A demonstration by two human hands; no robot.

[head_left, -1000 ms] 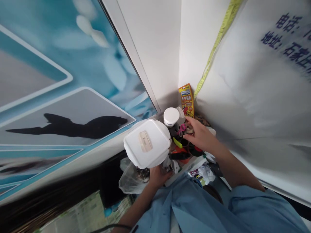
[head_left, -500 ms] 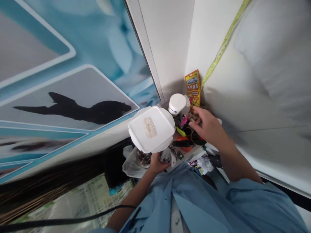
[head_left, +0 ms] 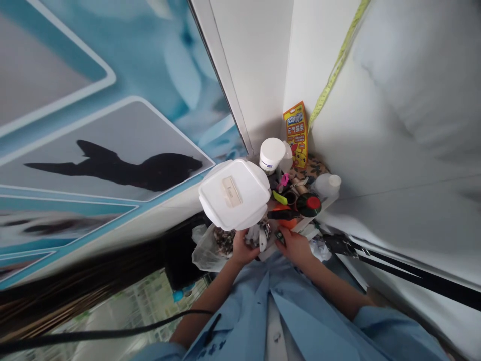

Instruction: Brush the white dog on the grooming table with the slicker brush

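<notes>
My left hand (head_left: 244, 249) is low in the middle, just below a white lidded plastic box (head_left: 235, 195) with a beige label. Its fingers and thumb curl round something pale and crumpled that I cannot make out. Beside them is a white handle-like piece (head_left: 262, 239). To the left lies a clear plastic bag (head_left: 208, 253) with a brown speckled filling. My right hand (head_left: 295, 245) is closed at the near edge of the clutter, with a small dark green flat piece (head_left: 279, 236) at its fingertips.
Behind stand a white tub (head_left: 272, 153), an orange pouch (head_left: 296, 135) and a clear bottle with a white cap (head_left: 334, 181). A red-capped round container (head_left: 312, 203), a black-handled tool (head_left: 283, 214) and a lime-green piece (head_left: 279, 197) crowd the middle. A yellow measuring tape (head_left: 338, 62) hangs down the wall.
My right hand has moved from the back right of the clutter down to the near edge, and its fingers are now at the small dark green piece. My left hand stays in place.
</notes>
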